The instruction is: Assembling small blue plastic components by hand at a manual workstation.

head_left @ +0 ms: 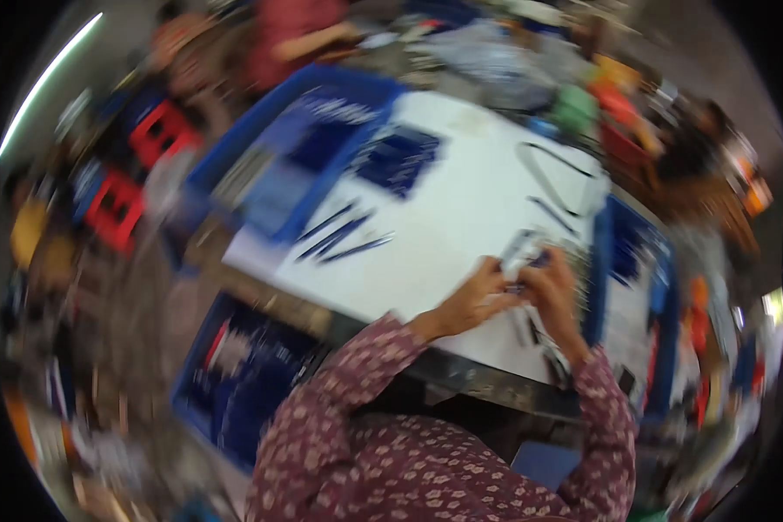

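Left hand (pixel 474 300): curled over a small dark-and-pale part (pixel 524 271), fingers together on it, near the right edge of the white table (pixel 444 217).
Right hand (pixel 555 291): meets the left one at the same part, fingers bent in; motion blur hides whether they pinch it or only steady it.
Part: held between both hands just above the table; its shape cannot be told.
Sleeves: patterned maroon, both forearms coming in from the lower edge.
Loose strips (pixel 344 237): a few dark slim pieces lie on the table, well apart from the hands to the left.
Dark pack (pixel 400 158): farther back on the table, beside the blue crate (pixel 322 139).
Right tray (pixel 639 261): blue, just beside the right hand.
Low crate (pixel 244 365): blue, below the table's left edge.
Doing it well: judged from the close grip, the work wants both wrists resting low by the table, the left holding firm while the right makes the fine move, and the part kept over the white surface so that nothing dropped gets lost.
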`<move>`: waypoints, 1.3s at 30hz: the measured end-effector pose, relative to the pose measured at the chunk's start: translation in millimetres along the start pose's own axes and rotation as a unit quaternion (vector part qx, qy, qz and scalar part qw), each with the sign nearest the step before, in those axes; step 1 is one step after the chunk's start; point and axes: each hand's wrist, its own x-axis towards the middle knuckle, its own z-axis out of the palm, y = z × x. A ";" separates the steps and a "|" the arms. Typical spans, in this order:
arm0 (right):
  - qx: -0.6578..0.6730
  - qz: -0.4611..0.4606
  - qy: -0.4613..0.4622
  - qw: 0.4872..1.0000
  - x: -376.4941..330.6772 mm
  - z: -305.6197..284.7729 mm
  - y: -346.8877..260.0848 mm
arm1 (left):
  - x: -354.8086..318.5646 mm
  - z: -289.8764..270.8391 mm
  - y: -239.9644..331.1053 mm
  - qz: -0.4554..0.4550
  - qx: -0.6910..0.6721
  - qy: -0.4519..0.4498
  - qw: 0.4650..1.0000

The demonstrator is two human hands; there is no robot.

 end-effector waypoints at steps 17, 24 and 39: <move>0.105 0.061 -0.111 0.986 -3.8 11.6 2.9 | -29.7 6.1 5.5 0.121 0.396 -0.007 0.910; 0.029 0.063 -0.054 0.996 -11.6 23.8 -5.6 | -44.4 10.2 19.0 0.060 0.378 0.038 0.923; 0.005 0.100 -0.129 0.987 -10.3 11.3 9.2 | -62.6 -14.2 41.0 0.071 0.377 -0.033 0.923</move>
